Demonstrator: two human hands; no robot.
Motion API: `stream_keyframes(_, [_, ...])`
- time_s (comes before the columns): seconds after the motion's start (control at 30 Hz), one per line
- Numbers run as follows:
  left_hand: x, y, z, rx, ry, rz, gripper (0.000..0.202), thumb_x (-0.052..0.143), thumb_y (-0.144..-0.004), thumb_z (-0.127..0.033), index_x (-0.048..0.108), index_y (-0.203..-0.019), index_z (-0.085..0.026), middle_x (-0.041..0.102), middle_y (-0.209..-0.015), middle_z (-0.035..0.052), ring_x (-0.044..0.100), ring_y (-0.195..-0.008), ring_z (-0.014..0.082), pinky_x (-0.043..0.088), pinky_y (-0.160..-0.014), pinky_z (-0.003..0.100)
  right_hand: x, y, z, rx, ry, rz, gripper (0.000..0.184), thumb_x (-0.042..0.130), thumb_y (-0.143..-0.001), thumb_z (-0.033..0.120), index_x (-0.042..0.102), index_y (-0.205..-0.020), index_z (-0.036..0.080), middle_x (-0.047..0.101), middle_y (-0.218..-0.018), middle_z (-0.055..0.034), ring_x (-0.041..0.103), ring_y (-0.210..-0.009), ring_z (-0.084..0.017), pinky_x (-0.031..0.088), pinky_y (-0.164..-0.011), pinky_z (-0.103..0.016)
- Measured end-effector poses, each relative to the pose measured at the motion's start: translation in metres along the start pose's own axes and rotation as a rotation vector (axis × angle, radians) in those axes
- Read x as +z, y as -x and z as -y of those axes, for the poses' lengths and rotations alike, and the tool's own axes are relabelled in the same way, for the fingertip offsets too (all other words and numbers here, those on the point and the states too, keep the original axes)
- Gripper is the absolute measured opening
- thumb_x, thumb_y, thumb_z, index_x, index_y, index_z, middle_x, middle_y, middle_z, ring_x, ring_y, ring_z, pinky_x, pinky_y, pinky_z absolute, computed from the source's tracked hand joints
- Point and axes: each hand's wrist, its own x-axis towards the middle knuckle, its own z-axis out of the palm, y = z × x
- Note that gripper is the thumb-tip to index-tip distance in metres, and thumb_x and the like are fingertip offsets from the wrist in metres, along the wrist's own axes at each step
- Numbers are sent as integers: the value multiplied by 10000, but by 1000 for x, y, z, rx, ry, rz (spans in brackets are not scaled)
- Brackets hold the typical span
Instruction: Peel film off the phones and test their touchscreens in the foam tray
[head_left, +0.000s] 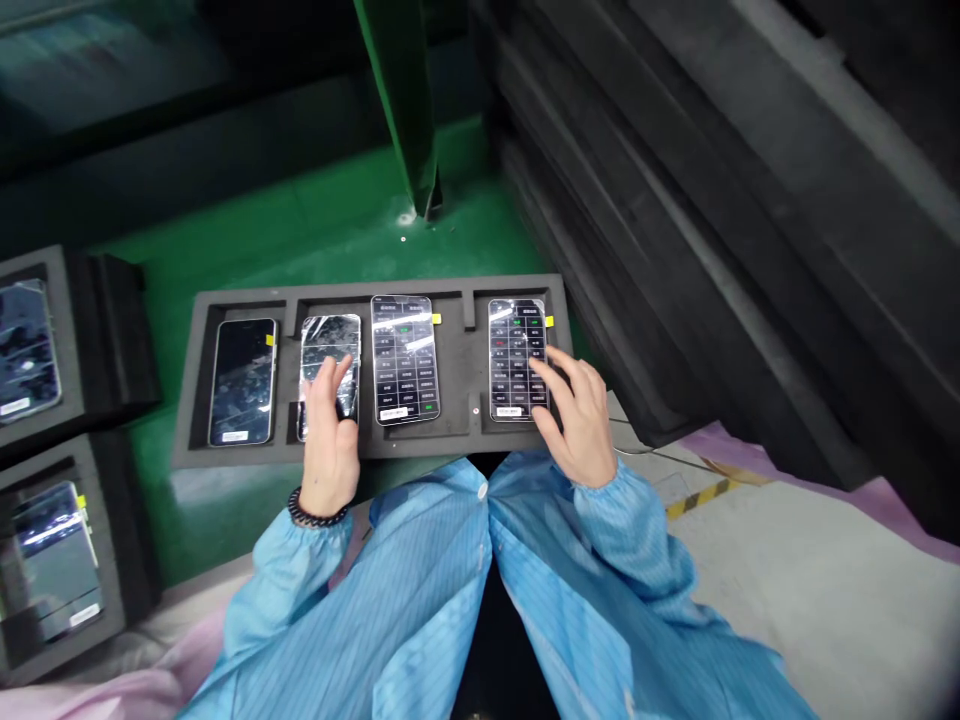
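Spread at the grip of the right hand (577, 425), with nothing pinched; index fingertip over the lit screen of the right phone (517, 345), thumb by its near right corner (pressing or merely hovering, cannot tell). That phone, in the tray's right-hand compartment, just leftward of the palm, long axis running from the tray's near edge toward its far edge; far nearer to the right hand than to the left. Loosely parted too at the grip of the left hand (330, 440), above the second phone (322, 335) and hiding part of its screen; touch again uncertain. Between both hands, the third phone (405, 365), lit as well, slightly askew, beside the second in the middle compartment. Toward the tray's left edge, a dark phone (242, 385). Beneath all four, the foam tray (457, 360), on the green desk (300, 215). Farther out, a green post (401, 100) past the tray's far edge, two more foam trays (67, 340) off its left edge, a dark foam stack (660, 180) beyond its right.
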Motion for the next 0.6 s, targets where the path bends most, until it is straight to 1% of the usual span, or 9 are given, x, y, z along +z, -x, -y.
stream_keyframes(0.07, [2, -12, -2, -18, 112, 106, 667, 214, -1033, -597, 111, -1613, -284, 318, -1620, 91, 245, -1526, 246, -5, -1286, 466, 0, -9, -2, 77, -5, -32, 487, 388, -1027, 377, 402, -1488, 220, 447, -1506, -139, 440, -1359, -292, 370, -1139, -510])
stream_keyframes(0.13, [7, -21, -2, 11, 170, 181, 660, 205, -1034, -599, 92, -1613, -304, 239, -1652, 59, 175, -1547, 233, -24, -1289, 445, 1, -15, -4, 112, -27, -59, 504, 365, -1033, 403, 392, -1489, 190, 451, -1499, -157, 436, -1360, -293, 383, -1130, -500])
stream_keyframes(0.2, [11, -27, -2, 12, 223, 206, 666, 219, -1025, -619, 110, -1610, -317, 186, -1666, 36, 156, -1550, 234, -15, -1292, 434, 3, -17, -3, 130, -43, -69, 514, 357, -1035, 418, 391, -1486, 174, 451, -1499, -166, 431, -1362, -296, 376, -1138, -502])
stream_keyframes(0.27, [13, -29, -1, -35, 289, 195, 705, 251, -1005, -660, 113, -1608, -322, 185, -1667, 29, 168, -1548, 241, 39, -1294, 434, 4, -18, -3, 149, -48, -69, 514, 361, -1035, 420, 388, -1487, 178, 439, -1511, -163, 424, -1367, -297, 369, -1146, -507])
stream_keyframes(0.37, [14, -30, 1, -115, 380, 192, 777, 243, -969, -728, 96, -1610, -314, 243, -1652, 36, 202, -1540, 244, 97, -1290, 438, 4, -21, -3, 148, -38, -61, 503, 369, -1033, 414, 399, -1482, 189, 428, -1520, -157, 421, -1370, -298, 368, -1151, -509])
stream_keyframes(0.5, [19, -32, -1, -162, 422, 242, 769, 132, -975, -722, 115, -1613, -292, 395, -1584, 63, 191, -1543, 223, 69, -1288, 463, 5, -33, -4, 122, 2, -35, 481, 373, -1033, 403, 435, -1465, 200, 413, -1530, -156, 420, -1368, -306, 376, -1145, -520])
stream_keyframes(0.53, [21, -33, -3, -156, 405, 227, 755, 127, -985, -704, 126, -1612, -285, 437, -1556, 74, 205, -1540, 221, 91, -1284, 472, 5, -36, -5, 119, 22, -26, 475, 373, -1034, 402, 448, -1459, 204, 406, -1536, -155, 419, -1367, -310, 379, -1141, -527])
stream_keyframes(0.6, [25, -35, -9, -111, 316, 122, 708, 156, -1010, -659, 172, -1605, -275, 500, -1502, 91, 286, -1512, 225, 133, -1277, 478, 6, -42, -5, 107, 68, -6, 464, 376, -1034, 400, 482, -1440, 204, 392, -1545, -159, 420, -1365, -319, 382, -1132, -536])
